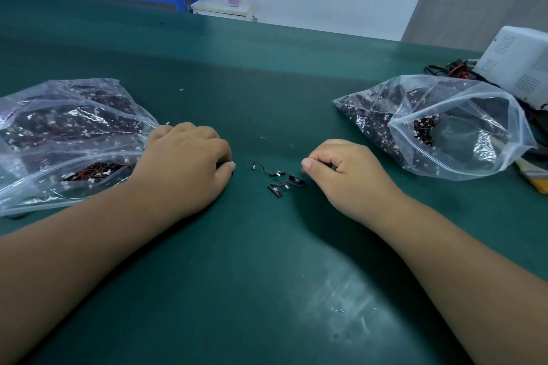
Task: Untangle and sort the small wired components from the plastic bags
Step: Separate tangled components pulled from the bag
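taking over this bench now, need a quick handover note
The left hand is curled beside the clear plastic bag on the left; whether it pinches anything is unclear. The right hand is curled, nothing visibly held. A few small black wired components lie loose on the green mat between the hands, seemingly tangled. The open clear plastic bag on the right holds many more. Done: little. Left: nearly all the sorting.

1. Our left hand (184, 163) lies knuckles up left of the bench's (267, 83) middle, fingers curled, thumb tip against the forefinger.
2. Our right hand (347, 175) lies right of the middle, fingers curled under, thumb pressed to the forefinger.
3. Whether either pinches anything we cannot tell.
4. Both bare forearms slant in from the near corners, hands near but apart.
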Demonstrator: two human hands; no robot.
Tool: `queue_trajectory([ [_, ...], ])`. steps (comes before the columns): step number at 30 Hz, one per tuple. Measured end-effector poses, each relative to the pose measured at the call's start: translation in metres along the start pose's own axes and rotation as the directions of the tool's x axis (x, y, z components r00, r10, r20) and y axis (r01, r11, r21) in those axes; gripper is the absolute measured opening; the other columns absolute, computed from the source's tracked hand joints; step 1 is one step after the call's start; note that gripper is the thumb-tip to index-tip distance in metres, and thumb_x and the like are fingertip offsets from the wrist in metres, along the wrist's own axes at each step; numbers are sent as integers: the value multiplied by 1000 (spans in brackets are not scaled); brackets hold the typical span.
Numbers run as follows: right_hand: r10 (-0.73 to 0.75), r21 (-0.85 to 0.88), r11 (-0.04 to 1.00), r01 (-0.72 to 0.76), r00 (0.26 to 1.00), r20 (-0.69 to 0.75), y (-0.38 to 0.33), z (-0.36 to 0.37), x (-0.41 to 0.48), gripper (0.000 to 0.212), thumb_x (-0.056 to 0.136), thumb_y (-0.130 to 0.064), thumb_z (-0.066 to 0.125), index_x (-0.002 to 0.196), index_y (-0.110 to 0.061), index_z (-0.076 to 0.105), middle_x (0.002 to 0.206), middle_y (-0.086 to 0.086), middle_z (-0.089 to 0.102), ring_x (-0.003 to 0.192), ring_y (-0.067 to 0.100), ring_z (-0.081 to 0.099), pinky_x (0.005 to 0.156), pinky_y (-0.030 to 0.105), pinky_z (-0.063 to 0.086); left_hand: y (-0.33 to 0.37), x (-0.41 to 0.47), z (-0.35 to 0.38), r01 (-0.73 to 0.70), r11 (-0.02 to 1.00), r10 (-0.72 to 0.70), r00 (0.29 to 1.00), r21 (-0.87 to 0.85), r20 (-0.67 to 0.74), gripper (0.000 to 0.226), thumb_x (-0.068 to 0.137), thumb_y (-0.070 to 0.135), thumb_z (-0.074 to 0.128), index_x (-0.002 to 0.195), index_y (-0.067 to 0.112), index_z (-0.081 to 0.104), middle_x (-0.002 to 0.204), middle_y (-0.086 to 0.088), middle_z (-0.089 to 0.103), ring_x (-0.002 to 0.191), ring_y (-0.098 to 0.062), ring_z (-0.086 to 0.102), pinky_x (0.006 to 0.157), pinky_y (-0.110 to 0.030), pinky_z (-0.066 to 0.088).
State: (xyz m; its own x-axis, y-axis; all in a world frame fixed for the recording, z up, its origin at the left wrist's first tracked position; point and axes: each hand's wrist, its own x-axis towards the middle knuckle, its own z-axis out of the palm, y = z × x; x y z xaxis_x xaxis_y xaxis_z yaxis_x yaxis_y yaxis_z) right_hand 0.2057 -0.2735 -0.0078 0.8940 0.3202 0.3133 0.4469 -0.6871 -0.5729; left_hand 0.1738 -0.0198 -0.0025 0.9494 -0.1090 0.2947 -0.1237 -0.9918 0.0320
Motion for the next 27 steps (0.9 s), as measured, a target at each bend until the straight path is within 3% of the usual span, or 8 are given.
queue_trajectory([
  [2, -5, -6, 1000, 6, 1000, 22, -2, -1, -1, 9, 89, -27, 65, 83, -28, 71, 87, -16, 66, 89, 4, 60, 84, 35, 51, 2, 0, 0, -21, 1000, 21, 1000, 15, -14, 27, 91, 50, 46, 89, 36, 68, 94, 16, 62, 98, -16, 54, 91, -40, 35],
  [6, -189, -77, 974, 214, 949, 253, -11, 1, -5, 38, 94, -21, 65, 131, -32, 64, 141, -13, 56, 131, 14, 47, 113, 39, 34, 8, -3, -2, -60, 998, 60, 997, -3, -57, 34, 90, 44, 37, 87, 33, 69, 89, 16, 64, 93, -16, 56, 89, -37, 33],
  [9, -240, -212, 914, 347, 880, 410, -17, 8, -6, 40, 100, -24, 54, 137, -38, 58, 155, -13, 41, 138, 17, 38, 112, 42, 31, 12, -6, -7, -92, 996, 91, 994, -18, -52, 35, 78, 39, 37, 87, 33, 71, 89, 15, 66, 92, -16, 58, 89, -37, 34],
  [14, -264, -372, 837, 402, 891, 368, -12, 4, -4, 37, 101, -19, 48, 132, -32, 63, 136, -11, 58, 113, 25, 50, 94, 39, 46, 10, -7, -7, -170, 985, 170, 985, -8, -28, 24, 81, 31, 50, 91, 34, 72, 93, 15, 68, 90, -14, 61, 93, -38, 34],
  [18, -222, -460, 802, 381, 905, 363, -8, 0, -2, 29, 99, -21, 50, 120, -31, 67, 117, -10, 58, 99, 22, 51, 85, 37, 48, 13, -8, -3, -313, 949, 311, 949, -35, -55, 21, 84, 15, 63, 91, 31, 74, 92, 13, 69, 83, -19, 64, 91, -43, 37],
  [21, -165, -270, 925, 267, 922, 350, -12, -7, -1, 30, 92, -17, 59, 116, -29, 70, 108, -8, 61, 98, 15, 57, 88, 35, 49, 14, -9, -1, -454, 886, 444, 888, -88, -118, 24, 86, 7, 65, 95, 28, 75, 92, 11, 70, 80, -20, 65, 90, -45, 38],
  [23, -75, -68, 993, 99, 954, 291, -14, -14, 0, 40, 80, -11, 60, 112, -33, 71, 101, -15, 65, 81, 7, 60, 80, 29, 52, 15, -9, -1, -490, 864, 474, 869, -117, -143, 23, 89, 12, 60, 101, 27, 73, 96, 12, 69, 84, -19, 64, 91, -46, 39],
  [27, 24, 132, 990, -50, 981, 191, -15, -20, 1, 47, 70, -3, 52, 95, -41, 66, 94, -20, 68, 63, 7, 56, 61, 22, 51, 13, -8, -1, -356, 921, 347, 934, -160, -80, 29, 91, 33, 60, 119, 29, 66, 111, 14, 65, 102, -15, 62, 100, -41, 33],
])
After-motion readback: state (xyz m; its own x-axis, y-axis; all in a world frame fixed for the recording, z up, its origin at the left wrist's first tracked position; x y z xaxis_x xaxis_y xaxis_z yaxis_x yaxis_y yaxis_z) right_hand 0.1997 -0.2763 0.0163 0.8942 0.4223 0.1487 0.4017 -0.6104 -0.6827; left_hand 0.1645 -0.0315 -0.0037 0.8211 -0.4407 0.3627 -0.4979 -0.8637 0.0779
